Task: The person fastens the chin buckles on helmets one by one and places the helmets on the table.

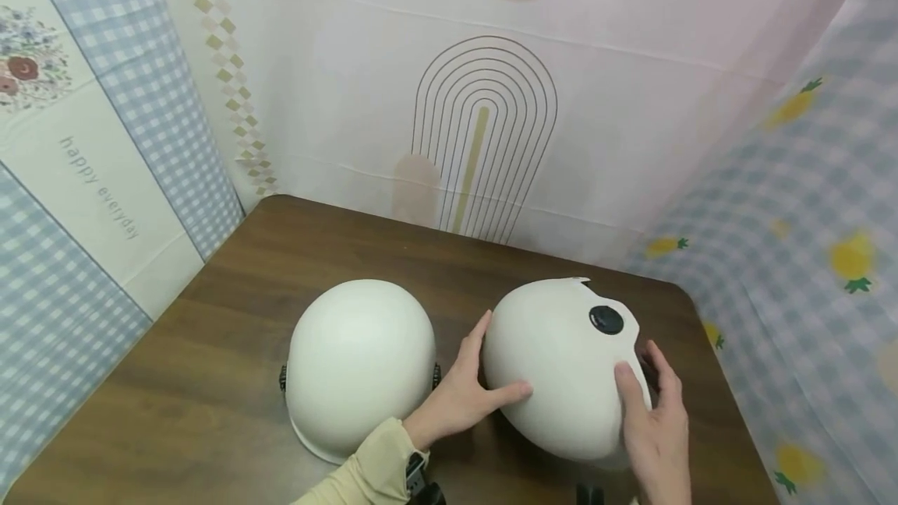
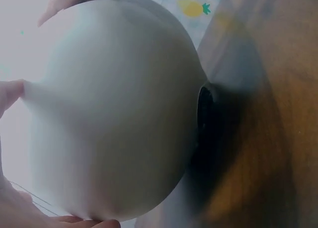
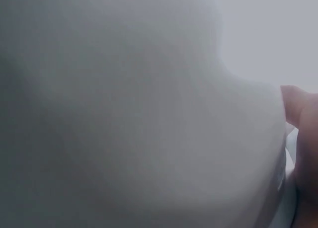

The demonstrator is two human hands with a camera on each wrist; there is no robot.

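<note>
Counter (image 1: 203,411) = dark brown wood grain, rounded far corners, w/ some sheen near its L side. Behind it hangs a pale backdrop cloth (image 1: 337,84) w/ thin arch lines, beige shapes + a strip of tan diamonds. L side: blue-wht check cloth (image 1: 126,61) w/ a floral print (image 1: 24,61) and "happy everyday" lettering. R side: blue-gray check cloth (image 1: 807,333) w/ yellow pineapples (image 1: 852,256), some folds.

I've got the tilted helmet (image 1: 547,380) b/w both grips, on the R half of the counter; can't tell if it touches the wood. Its wavy rim faces R, dark round disc (image 1: 606,319) up top. My L grip (image 1: 459,396) is spread wide, holding the shell's L side, thumb on the near face. My R grip (image 1: 659,427) holds the rim, thumb on the outside.

Upright helmet (image 1: 361,365), also wht, sits dome-up to the L, dk fittings at both sides; my cream sleeve (image 1: 372,466) is just beside it. R wrist view: mostly blurred shell.
</note>
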